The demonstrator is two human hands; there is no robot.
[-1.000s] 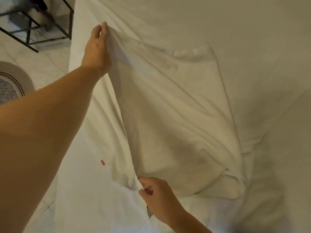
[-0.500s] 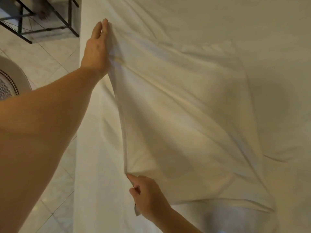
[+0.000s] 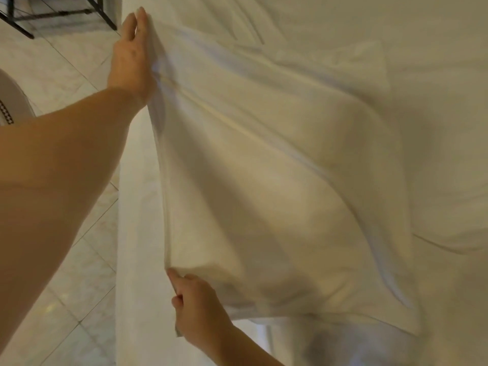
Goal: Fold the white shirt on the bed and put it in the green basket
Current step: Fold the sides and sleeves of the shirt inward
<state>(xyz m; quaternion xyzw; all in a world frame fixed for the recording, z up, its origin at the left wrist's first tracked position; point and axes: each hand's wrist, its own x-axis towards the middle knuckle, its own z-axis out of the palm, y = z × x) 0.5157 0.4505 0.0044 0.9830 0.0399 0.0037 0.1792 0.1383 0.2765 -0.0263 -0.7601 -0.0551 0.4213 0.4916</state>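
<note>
The left hand [image 3: 130,62] and the right hand [image 3: 199,310] each pinched a corner of the shirt [image 3: 277,194] — both grips clamped on its left edge. The shirt was raised over the bed [image 3: 396,27], its right side draping onto the sheet.

White bed [image 3: 343,19], white shirt [image 3: 264,194] on it

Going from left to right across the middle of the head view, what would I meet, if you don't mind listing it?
Left forearm → tiled floor → bed edge → white shirt, held up by both hands → bed sheet.
</note>
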